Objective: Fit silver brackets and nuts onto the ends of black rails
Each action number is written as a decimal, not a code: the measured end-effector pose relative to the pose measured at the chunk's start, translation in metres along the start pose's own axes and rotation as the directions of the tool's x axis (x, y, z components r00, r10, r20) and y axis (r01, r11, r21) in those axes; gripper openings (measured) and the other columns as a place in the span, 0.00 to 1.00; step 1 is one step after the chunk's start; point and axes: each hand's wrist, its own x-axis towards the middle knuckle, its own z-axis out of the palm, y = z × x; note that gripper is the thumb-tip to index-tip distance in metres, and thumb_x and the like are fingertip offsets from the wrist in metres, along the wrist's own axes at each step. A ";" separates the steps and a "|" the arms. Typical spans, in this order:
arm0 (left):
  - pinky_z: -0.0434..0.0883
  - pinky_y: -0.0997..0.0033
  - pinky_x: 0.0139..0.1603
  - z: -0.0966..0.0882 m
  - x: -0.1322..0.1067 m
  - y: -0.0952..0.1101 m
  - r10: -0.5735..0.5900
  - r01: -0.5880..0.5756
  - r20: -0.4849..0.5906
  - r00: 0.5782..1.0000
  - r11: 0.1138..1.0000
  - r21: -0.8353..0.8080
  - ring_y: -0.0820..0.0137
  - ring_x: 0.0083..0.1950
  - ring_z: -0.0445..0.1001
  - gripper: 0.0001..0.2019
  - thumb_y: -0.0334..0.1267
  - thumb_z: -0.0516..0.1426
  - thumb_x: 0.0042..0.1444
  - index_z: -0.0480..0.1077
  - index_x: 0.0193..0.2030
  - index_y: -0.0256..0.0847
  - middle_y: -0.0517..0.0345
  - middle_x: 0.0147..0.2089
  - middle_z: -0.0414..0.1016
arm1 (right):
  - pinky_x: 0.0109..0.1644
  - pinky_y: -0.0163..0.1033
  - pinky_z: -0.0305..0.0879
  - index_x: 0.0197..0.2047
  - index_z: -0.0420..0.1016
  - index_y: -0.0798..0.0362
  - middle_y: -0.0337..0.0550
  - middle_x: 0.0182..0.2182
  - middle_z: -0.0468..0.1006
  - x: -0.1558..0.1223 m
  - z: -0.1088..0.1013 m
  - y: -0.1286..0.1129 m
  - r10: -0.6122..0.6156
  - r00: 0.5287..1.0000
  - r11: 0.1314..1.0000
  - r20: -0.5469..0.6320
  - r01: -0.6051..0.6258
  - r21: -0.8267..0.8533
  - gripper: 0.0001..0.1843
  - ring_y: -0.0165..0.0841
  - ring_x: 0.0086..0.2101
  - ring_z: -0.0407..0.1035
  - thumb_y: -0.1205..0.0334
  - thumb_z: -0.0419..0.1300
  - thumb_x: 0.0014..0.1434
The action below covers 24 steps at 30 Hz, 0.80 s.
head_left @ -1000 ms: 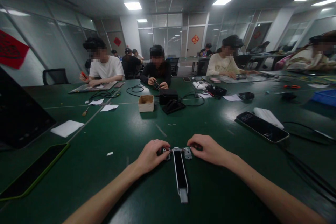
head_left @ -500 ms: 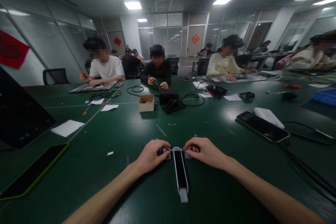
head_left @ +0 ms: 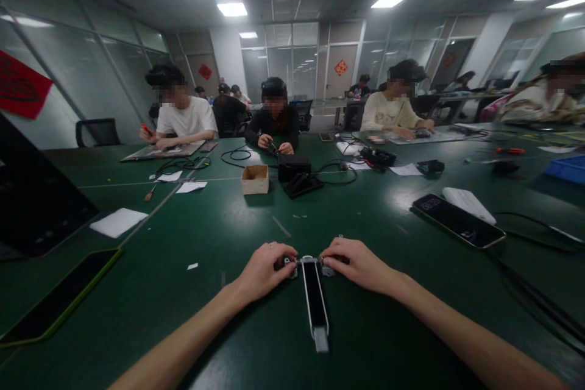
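A long narrow black strip with a silvery frame [head_left: 315, 301] lies lengthwise on the green table [head_left: 237, 329] in front of me. At its far end sit small metal brackets, one on each side. My left hand [head_left: 265, 268] is closed in a pinch on the left bracket [head_left: 287, 265]. My right hand [head_left: 359, 263] is closed in a pinch on the right bracket [head_left: 326, 268]. Both forearms reach in from the bottom edge.
A phone in a green case [head_left: 55, 301] lies at the left, a dark phone [head_left: 459, 228] at the right with cables beside it. A small cardboard box [head_left: 255, 180] and black devices [head_left: 295, 173] stand farther off. Several people work at the far side.
My right hand has slid left, closing over the right bracket and bringing it against the strip's end. My left hand has stayed in place.
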 end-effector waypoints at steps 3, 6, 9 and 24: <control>0.65 0.71 0.38 0.000 0.000 0.000 -0.003 0.003 0.004 1.000 1.000 0.003 0.70 0.35 0.70 0.08 0.34 0.58 0.57 0.71 0.44 0.41 0.61 0.36 0.75 | 0.38 0.37 0.64 0.44 0.75 0.52 0.42 0.36 0.73 0.000 0.001 0.001 0.016 1.000 1.000 0.001 -0.016 0.015 0.11 0.32 0.35 0.67 0.59 0.53 0.64; 0.65 0.70 0.39 -0.002 0.000 0.002 -0.013 0.014 0.019 1.000 1.000 -0.001 0.70 0.35 0.70 0.08 0.34 0.58 0.57 0.71 0.44 0.41 0.61 0.36 0.75 | 0.35 0.36 0.63 0.43 0.74 0.53 0.41 0.35 0.72 0.000 0.000 -0.001 0.072 0.997 0.997 -0.007 -0.072 0.042 0.10 0.31 0.32 0.66 0.59 0.55 0.63; 0.65 0.70 0.39 -0.004 0.000 0.003 -0.018 0.019 0.025 1.000 1.000 -0.005 0.70 0.35 0.70 0.08 0.34 0.58 0.57 0.71 0.44 0.41 0.60 0.37 0.75 | 0.35 0.37 0.63 0.41 0.73 0.53 0.42 0.35 0.72 0.000 -0.001 -0.002 0.079 0.997 0.996 0.002 -0.079 0.043 0.09 0.31 0.32 0.66 0.59 0.53 0.64; 0.65 0.70 0.38 -0.002 -0.001 0.001 0.002 -0.002 0.006 1.000 1.000 -0.008 0.70 0.34 0.70 0.08 0.33 0.58 0.57 0.71 0.44 0.41 0.60 0.37 0.75 | 0.42 0.41 0.65 0.38 0.73 0.53 0.45 0.38 0.69 -0.001 0.000 -0.003 0.045 0.996 0.999 -0.073 -0.044 0.011 0.19 0.33 0.37 0.65 0.53 0.46 0.68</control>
